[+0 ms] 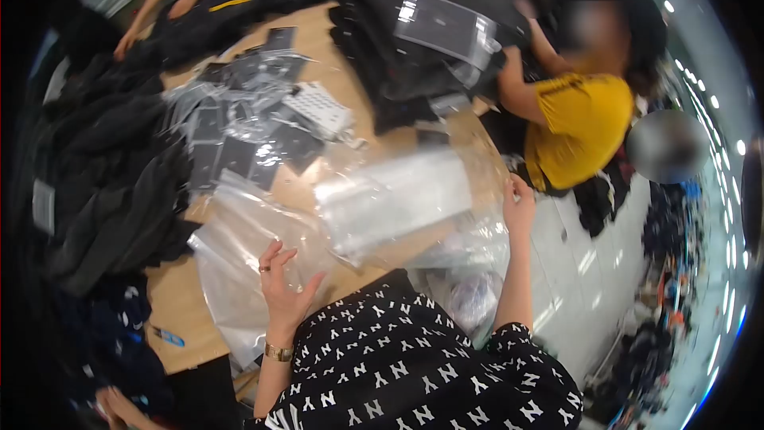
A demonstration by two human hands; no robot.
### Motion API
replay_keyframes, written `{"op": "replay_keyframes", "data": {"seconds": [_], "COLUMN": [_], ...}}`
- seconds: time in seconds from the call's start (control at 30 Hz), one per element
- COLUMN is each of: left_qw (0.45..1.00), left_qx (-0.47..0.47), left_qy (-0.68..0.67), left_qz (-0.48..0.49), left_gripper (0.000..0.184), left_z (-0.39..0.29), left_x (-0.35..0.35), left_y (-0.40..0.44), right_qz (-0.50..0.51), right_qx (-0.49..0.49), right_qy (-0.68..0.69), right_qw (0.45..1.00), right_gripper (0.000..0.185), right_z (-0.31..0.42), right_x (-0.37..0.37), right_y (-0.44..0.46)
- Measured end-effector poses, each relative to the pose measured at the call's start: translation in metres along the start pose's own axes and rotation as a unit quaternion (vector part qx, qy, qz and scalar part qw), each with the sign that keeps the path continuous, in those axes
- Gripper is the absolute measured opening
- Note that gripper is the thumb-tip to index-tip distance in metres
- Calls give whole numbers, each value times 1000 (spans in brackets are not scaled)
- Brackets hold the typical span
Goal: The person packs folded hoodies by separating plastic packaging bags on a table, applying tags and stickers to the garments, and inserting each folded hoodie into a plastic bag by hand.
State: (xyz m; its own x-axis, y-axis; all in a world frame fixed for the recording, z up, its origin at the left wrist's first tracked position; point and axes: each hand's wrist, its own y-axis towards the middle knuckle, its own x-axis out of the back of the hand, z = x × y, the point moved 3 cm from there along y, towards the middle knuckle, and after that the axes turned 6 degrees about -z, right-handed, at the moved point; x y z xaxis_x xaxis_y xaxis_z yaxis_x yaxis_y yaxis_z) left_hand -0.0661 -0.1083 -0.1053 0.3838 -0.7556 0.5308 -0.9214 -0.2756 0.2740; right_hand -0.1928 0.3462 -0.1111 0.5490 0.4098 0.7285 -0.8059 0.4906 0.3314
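My left hand [286,283] is raised over a clear plastic bag [231,271] at the table's near side, its fingers apart and nothing in them. To the right, my right hand [517,191] has its fingers bent together at the edge of clear plastic sheeting [485,227]; what it pinches is too small to make out. Between the hands lies a shiny stack of flat clear bags [398,195]. Beyond it are a heap of small dark packets in clear plastic [247,123] and a white dotted sheet [320,107].
Black garments [119,183] are piled at left, more garments [374,32] at the back. A co-worker in a yellow shirt [585,123] stands at right; others' hands show at top left and bottom left. A blue cutter [169,338] lies on the wooden table [187,291].
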Motion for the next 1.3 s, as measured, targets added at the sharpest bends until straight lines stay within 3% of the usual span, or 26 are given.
{"op": "replay_keyframes", "data": {"seconds": [0.03, 0.07, 0.17, 0.2, 0.23, 0.3, 0.4, 0.5, 0.6, 0.7, 0.83, 0.9, 1.0, 1.1, 1.2, 1.3], "left_qw": [999, 991, 944, 938, 930, 919, 914, 924, 935, 933, 934, 941, 944, 949, 966, 991], "left_qx": [-33, -102, -241, -226, -208, -210, -246, -227, -208, -227, -248, -221, -214, -213, -191, -110], "left_qy": [-3, 19, 169, 201, 233, 260, 246, 249, 245, 226, 174, 157, 126, 101, 84, 59], "left_qz": [34, 81, 149, 172, 192, 211, 209, 181, 152, 163, 188, 203, 217, 209, 155, 43], "left_gripper": [56, 82, 97, 101, 106, 109, 103, 93, 81, 78, 81, 87, 90, 85, 67, 43], "left_z": [-7, -9, -49, -50, -46, -37, -24, -27, -34, -40, -49, -50, -47, -47, -48, -26], "left_x": [-9, -22, -54, -65, -80, -102, -122, -133, -143, -153, -147, -141, -135, -129, -96, -36], "left_y": [5, 11, 35, 42, 47, 52, 58, 52, 42, 31, 30, 32, 38, 42, 41, 38], "right_qz": [-4, -6, -15, -15, 29, 119, 189, 93, 26, -1, -30, -32, -17, -177, -143, 27], "right_qx": [-8, -14, -104, -143, -246, -426, -245, -205, -173, -215, -136, -87, -78, 173, 269, 265], "right_qy": [-10, -19, -38, -39, 54, 240, 266, 356, 366, 328, 175, 32, -216, -350, -193, 155], "right_qw": [1000, 1000, 994, 989, 967, 864, 913, 907, 914, 920, 975, 995, 973, 904, 933, 951], "right_gripper": [38, 39, 41, 42, 41, 38, 25, 15, 10, 15, 16, 24, 39, 51, 45, 35], "right_z": [-19, -43, -86, -93, -87, -65, -65, -30, -41, -57, -120, -116, -61, 12, 78, 149], "right_x": [9, 10, 6, 1, 0, 3, -12, -22, -47, -49, -70, -60, -34, -11, -13, -22], "right_y": [-15, -29, -70, -80, -87, -91, -60, -20, 7, 13, 11, 6, -5, -20, -39, -80]}}
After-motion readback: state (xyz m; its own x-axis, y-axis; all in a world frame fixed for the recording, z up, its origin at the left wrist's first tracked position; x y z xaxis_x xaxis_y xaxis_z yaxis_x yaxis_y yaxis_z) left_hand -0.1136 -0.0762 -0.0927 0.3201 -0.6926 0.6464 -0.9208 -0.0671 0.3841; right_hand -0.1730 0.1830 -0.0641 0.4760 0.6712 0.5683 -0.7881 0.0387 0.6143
